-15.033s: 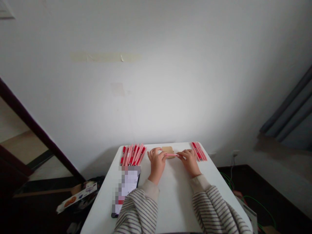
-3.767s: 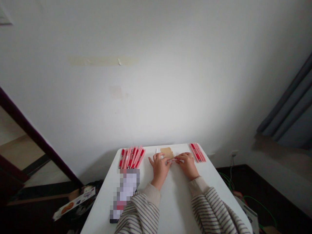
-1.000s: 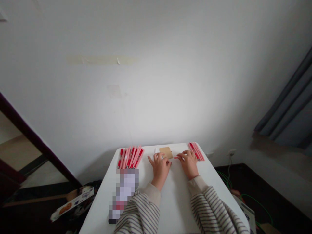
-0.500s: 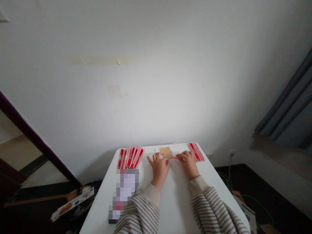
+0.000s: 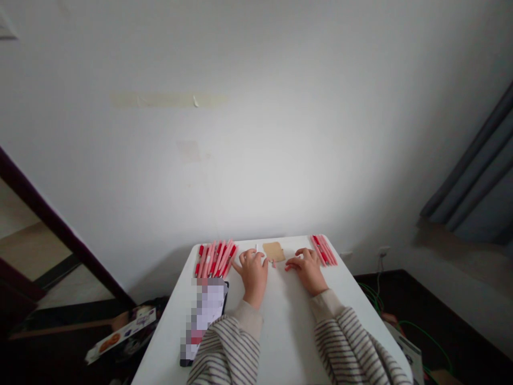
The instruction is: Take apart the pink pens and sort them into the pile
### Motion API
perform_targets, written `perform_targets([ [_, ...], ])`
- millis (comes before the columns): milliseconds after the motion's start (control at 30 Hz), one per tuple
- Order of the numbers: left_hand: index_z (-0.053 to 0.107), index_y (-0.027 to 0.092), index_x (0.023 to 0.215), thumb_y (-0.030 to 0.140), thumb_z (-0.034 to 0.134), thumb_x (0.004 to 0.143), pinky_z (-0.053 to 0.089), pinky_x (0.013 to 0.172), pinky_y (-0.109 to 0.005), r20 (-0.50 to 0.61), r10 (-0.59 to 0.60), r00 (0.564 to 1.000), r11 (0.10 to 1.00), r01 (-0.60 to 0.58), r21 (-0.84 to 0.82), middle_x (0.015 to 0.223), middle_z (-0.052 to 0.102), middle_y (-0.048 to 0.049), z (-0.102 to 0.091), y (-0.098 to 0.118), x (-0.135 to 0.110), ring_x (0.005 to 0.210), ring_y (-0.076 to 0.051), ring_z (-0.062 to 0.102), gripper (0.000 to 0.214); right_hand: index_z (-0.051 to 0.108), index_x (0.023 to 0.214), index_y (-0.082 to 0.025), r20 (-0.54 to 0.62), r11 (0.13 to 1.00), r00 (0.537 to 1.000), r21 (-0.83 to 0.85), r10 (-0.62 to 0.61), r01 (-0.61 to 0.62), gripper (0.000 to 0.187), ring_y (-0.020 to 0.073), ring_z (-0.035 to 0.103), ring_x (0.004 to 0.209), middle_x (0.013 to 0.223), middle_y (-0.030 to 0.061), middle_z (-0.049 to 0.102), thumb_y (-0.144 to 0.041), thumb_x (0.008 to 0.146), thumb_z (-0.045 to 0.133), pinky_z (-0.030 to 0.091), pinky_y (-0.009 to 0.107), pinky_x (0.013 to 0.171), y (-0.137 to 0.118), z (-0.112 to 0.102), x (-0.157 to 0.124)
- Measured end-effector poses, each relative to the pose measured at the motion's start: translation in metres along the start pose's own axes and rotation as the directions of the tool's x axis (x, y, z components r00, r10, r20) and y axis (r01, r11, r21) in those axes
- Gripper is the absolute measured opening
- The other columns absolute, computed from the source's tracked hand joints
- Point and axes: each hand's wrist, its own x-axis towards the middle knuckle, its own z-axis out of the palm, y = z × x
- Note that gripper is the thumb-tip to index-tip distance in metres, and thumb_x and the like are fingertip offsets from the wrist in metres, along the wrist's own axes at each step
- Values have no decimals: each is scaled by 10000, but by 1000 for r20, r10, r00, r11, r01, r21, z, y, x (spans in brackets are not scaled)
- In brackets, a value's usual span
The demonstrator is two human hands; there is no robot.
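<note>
My left hand (image 5: 253,272) lies on the white table (image 5: 280,326) with its fingers apart and its thumb pointing at a pile of several pink and red pens (image 5: 215,258) just to its left. A small pink piece (image 5: 273,262) sits by its right side. My right hand (image 5: 306,270) is curled, and a pink-red pen end (image 5: 287,268) shows at its fingertips. A smaller row of pink pens (image 5: 324,249) lies just right of that hand. Between and beyond the hands is a brown card piece (image 5: 273,251).
A dark phone-like object (image 5: 206,315) with a blurred face lies at the table's left edge near my left sleeve. The wall stands right behind the table. A printed box (image 5: 120,334) is on the dark floor at left, green cables (image 5: 417,331) at right.
The hands, joined over one pen 3.8 s ago, have come apart. In the last half second my left hand slid left towards the big pen pile; my right hand stayed put.
</note>
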Motion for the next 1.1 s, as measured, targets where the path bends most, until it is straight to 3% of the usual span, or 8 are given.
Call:
perform_targets([
  [167, 688, 300, 984, 337, 607, 798, 201, 1069, -593, -20, -26, 999, 999, 27, 45, 1161, 599, -31, 0, -3, 0, 1151, -259, 436, 207, 735, 986, -361, -10, 1000, 1000, -3, 11, -11, 205, 249, 455, 1035, 1033, 61, 589, -260, 817, 677, 355, 368, 891, 1, -2, 1],
  [333, 674, 300, 1048, 325, 588, 799, 221, 1053, -621, -3, -64, 998, 992, 64, 108, 1187, 572, -60, -4, -1, -1, 1161, -289, 423, 265, 750, 887, -341, 27, 1000, 1000, -1, -7, 8, 121, 233, 480, 975, 877, 45, 633, -295, 846, 646, 349, 358, 871, 0, -4, 2],
  [600, 658, 263, 1039, 337, 551, 822, 254, 1032, -643, 14, -99, 995, 979, 95, 183, 1189, 555, -82, -7, 1, -1, 1160, -294, 420, 253, 746, 928, -368, 42, 999, 999, 48, -20, 18, 174, 238, 460, 1035, 1022, 34, 656, -277, 862, 613, 341, 385, 896, -1, -1, 2],
  [1100, 684, 236, 978, 312, 524, 835, 276, 1025, -623, -28, -94, 995, 979, 97, 179, 1151, 563, -85, -1, -4, -2, 1142, -296, 424, 228, 733, 988, -348, 83, 993, 995, 115, -49, 40, 214, 224, 473, 1034, 1068, 17, 676, -266, 895, 560, 375, 371, 908, -3, 2, 2],
])
